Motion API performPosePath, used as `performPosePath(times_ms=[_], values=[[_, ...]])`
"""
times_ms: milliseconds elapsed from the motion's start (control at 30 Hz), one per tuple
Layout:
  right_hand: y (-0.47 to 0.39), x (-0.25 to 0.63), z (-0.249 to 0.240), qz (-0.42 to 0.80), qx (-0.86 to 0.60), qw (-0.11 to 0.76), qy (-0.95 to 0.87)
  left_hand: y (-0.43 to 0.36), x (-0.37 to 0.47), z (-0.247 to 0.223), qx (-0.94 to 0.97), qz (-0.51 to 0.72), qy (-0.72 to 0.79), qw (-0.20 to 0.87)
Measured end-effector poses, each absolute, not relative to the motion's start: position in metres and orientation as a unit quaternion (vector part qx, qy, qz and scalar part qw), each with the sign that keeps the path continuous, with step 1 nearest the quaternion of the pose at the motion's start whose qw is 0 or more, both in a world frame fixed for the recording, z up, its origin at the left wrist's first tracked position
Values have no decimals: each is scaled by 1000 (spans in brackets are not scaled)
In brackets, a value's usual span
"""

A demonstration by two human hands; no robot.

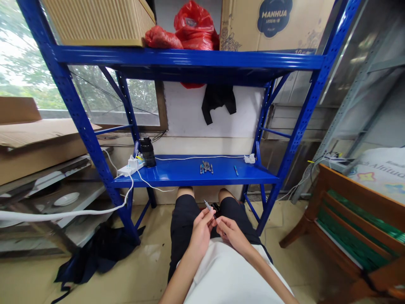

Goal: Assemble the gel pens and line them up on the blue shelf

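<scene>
Over my lap, my left hand (202, 228) is closed around a slim grey pen (207, 205), its pointed end tilted up and away from me. The fingers of my right hand (228, 231) are pinched at the pen's dark lower end, close against my left fingers, which partly hide it. Beyond my knees, a cluster of several patterned pens (206, 167) lies on the blue shelf (177, 175). A single blue pen (236, 170) lies apart to their right. Between my thighs is a small black item (216, 207) whose kind I cannot make out.
On the shelf's left stand a black bottle (147, 152) and a white power strip (130, 168) with cables. A crumpled white wad (249, 158) sits at the right end. Cardboard boxes (247, 25) and red bags (194, 27) fill the upper shelf. A wooden chair (329, 190) stands right.
</scene>
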State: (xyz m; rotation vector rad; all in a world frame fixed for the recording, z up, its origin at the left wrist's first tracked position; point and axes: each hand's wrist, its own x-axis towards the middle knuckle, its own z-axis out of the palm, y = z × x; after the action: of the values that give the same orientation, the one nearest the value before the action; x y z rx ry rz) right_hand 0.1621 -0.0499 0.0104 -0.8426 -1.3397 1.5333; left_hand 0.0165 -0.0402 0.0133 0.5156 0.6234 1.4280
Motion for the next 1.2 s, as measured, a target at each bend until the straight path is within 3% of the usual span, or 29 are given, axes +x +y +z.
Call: performPosePath(times_ms=[1200], values=[[-53,163,12,628,-354,439,-536,-46,16,19,236,623,287,689]])
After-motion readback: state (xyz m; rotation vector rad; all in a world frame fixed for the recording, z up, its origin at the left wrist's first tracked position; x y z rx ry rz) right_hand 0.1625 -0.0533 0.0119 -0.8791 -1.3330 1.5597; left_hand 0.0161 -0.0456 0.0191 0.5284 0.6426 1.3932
